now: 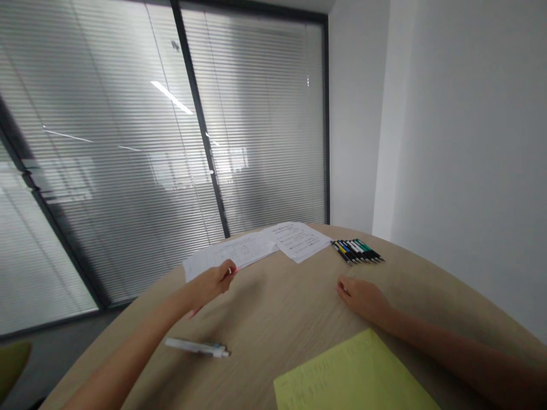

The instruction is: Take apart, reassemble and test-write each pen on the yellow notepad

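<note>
My left hand is curled at the near edge of the white sheet, close to the worktop's far rim; I cannot tell if it grips. My right hand rests loose and holds nothing, just short of the pen row, with bare wood between the hands.

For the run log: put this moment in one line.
left hand at white sheet edge | right hand on table, empty, near pen row | white pen and yellow sheet lie nearer

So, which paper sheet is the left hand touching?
The leftmost white printed sheet; the left hand rests at its near edge. The other white sheet and the yellow sheet lie away from that hand.
</note>
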